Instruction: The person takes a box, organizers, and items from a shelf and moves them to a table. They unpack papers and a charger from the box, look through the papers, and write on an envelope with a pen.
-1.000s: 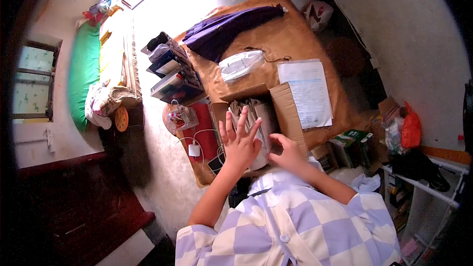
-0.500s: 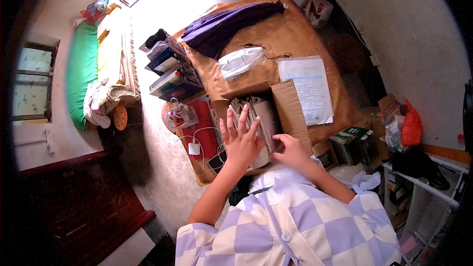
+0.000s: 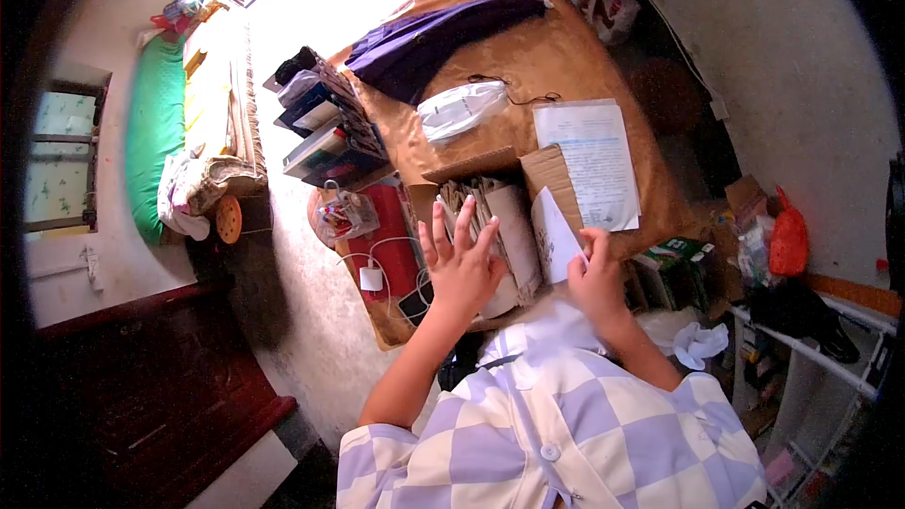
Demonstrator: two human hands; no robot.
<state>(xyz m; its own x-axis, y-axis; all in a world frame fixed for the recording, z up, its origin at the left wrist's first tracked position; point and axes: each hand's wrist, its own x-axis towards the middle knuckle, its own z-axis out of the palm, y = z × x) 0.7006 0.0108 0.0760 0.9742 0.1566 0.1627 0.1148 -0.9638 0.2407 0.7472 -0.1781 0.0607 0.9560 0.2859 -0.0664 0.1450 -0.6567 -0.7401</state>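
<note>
A cardboard box (image 3: 479,165) stands close in front of me, packed with upright, worn papers or booklets (image 3: 510,226). My left hand (image 3: 463,269) lies over the left part of these contents, fingers spread and holding nothing. Between the fingers and thumb of my right hand (image 3: 598,278) is a white paper sheet (image 3: 559,238) with a dark picture on its left side. The sheet is tilted, at the right side of the box, in front of the raised box flap (image 3: 550,170).
Printed sheets (image 3: 589,165), a white plastic bag (image 3: 462,111) and purple cloth (image 3: 424,42) lie on the brown-covered table (image 3: 514,14). Books (image 3: 330,132) stand at its left edge, near a white charger (image 3: 371,279). A metal rack (image 3: 811,349) is at right.
My right hand has moved right, away from the box's contents, and now holds a white sheet. My left hand stays spread in the same place.
</note>
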